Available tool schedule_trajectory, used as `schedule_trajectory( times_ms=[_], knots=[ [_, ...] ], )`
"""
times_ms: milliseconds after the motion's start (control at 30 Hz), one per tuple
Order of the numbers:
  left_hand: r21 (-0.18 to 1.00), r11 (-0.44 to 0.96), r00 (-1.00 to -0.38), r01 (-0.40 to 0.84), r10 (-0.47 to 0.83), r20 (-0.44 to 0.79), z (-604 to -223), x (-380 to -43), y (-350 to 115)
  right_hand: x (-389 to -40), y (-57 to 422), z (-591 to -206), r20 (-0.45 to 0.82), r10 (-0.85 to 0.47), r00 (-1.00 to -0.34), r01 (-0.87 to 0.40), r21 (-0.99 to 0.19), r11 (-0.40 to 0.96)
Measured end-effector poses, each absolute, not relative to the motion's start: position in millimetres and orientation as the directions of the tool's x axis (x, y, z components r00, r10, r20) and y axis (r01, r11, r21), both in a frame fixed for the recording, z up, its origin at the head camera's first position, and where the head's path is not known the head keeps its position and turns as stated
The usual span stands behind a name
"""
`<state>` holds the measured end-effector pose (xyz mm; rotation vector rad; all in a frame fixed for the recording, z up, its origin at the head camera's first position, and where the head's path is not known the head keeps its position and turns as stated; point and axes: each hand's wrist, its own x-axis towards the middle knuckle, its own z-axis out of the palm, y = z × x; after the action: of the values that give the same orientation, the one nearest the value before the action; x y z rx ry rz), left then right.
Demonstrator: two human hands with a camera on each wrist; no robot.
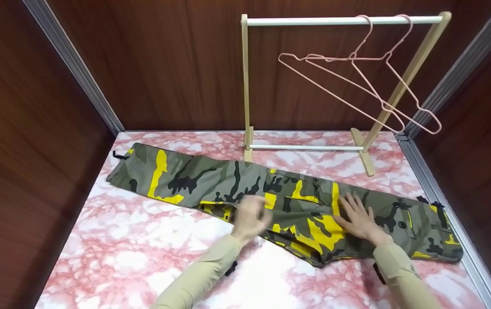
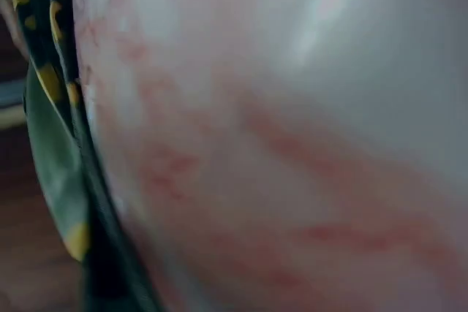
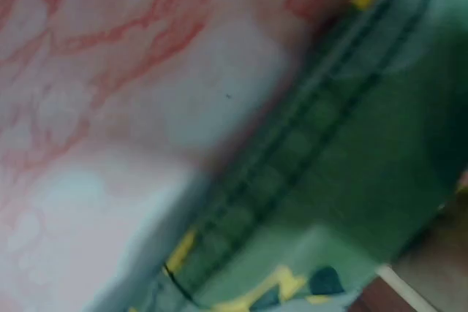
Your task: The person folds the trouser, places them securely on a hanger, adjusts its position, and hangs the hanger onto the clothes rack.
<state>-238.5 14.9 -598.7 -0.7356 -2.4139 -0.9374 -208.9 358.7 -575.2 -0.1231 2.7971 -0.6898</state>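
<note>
A pair of camouflage trousers (image 1: 224, 182) in grey, green, black and yellow lies folded lengthwise across the table, its waist end at the right. My right hand (image 1: 359, 219) rests with spread fingers on the upper part of the trousers. Blurred by motion, my left hand (image 1: 252, 219) is over the lower edge near the middle, its fingers loosely bent with nothing visible in them. In the left wrist view a trouser edge (image 2: 55, 158) shows at the left. Stitched trouser cloth (image 3: 351, 151) fills the right side of the right wrist view.
Behind the trousers stands a wooden garment rack (image 1: 245, 86) with a white top bar (image 1: 305, 21). Two pink hangers (image 1: 322, 90) hang on its right half. A pink-and-white marbled tabletop (image 1: 142, 253) lies between dark wooden walls (image 1: 177, 64) with metal corner strips.
</note>
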Motion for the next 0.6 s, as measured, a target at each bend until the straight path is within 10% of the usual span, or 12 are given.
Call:
schedule_trajectory(
  times_ms=[100,233,600],
  knots=[
    [0.138,0.533,-0.541,0.835,0.746,0.389,-584.0,-234.4,35.5,-199.3,353.8,-568.0,-0.226,-0.214,-0.950,-0.076,-0.497,0.864],
    [-0.151,0.332,-0.311,0.931,0.939,0.144,-573.8,-228.6,63.3,-189.1,347.5,-561.5,-0.290,-0.291,-0.912,-0.102,-0.528,0.843],
    [-0.366,0.143,-0.100,0.920,0.986,0.135,-587.8,-213.0,95.8,-174.5,342.8,-562.1,-0.392,-0.332,-0.858,-0.099,-0.509,0.855]
  ],
)
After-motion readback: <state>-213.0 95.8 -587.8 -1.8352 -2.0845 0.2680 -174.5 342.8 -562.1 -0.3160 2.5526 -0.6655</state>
